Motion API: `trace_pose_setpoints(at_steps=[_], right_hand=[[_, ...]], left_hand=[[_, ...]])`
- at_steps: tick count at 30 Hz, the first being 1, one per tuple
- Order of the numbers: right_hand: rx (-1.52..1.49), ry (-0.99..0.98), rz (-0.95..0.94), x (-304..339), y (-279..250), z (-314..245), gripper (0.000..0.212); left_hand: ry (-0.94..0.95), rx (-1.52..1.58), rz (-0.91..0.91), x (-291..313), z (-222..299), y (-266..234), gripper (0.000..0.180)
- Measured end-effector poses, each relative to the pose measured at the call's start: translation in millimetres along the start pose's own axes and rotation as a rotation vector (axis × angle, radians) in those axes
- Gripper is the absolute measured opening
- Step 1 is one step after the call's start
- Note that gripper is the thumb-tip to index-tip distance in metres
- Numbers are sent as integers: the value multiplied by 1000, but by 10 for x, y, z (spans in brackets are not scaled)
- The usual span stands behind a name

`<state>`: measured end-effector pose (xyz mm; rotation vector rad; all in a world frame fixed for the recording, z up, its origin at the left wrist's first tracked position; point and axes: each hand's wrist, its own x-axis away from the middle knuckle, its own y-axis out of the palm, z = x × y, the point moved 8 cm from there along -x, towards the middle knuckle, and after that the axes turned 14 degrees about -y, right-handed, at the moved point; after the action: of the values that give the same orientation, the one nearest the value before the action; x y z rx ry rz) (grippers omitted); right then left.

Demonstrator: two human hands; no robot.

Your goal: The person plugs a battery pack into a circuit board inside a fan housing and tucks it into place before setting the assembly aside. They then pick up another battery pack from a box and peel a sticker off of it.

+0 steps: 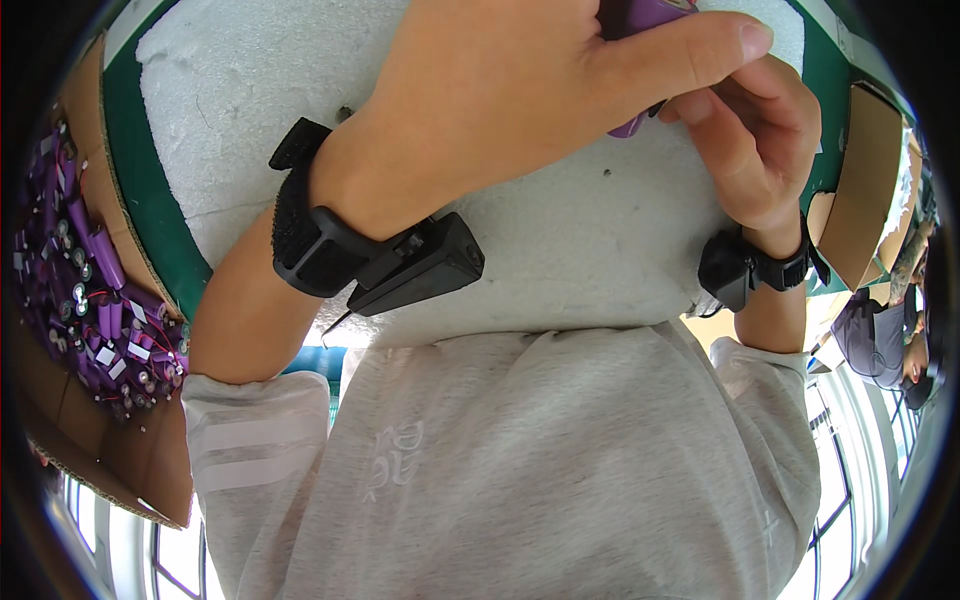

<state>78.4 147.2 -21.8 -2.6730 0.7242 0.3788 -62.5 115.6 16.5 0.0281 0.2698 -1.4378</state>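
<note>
Purple battery (655, 14) over white foam (580, 260) on a green counter (137, 150), left hand (510, 90) grasping it, right hand (755, 150) with fingers curled beside it, grip unclear, cardboard boxes (865, 190) either side, bright windows (180, 560).

Wide fisheye head cam looks down, close, over L hand (510, 85), R hand (765, 150) & bench (138, 180), w/ shirt (560, 470) at btm.

Purple cylinder (654, 15) — white foam (dark-flecked) (570, 250), green table (130, 130), heathered-grey shirt (570, 460).
</note>
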Motion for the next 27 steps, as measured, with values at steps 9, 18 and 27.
trace_pose_setpoints(at_steps=[9,18,27], right_hand=[[86,-11,-38,-100,5,-25,33],[-18,-172,140,-361,89,-243,27],[-60,-197,166,-271,71,-144,23]], left_hand=[[-116,191,22,30,-88,-44,31],[-369,-148,-58,33,-114,-87,30],[-316,-168,-52,33,-95,-70,28]])
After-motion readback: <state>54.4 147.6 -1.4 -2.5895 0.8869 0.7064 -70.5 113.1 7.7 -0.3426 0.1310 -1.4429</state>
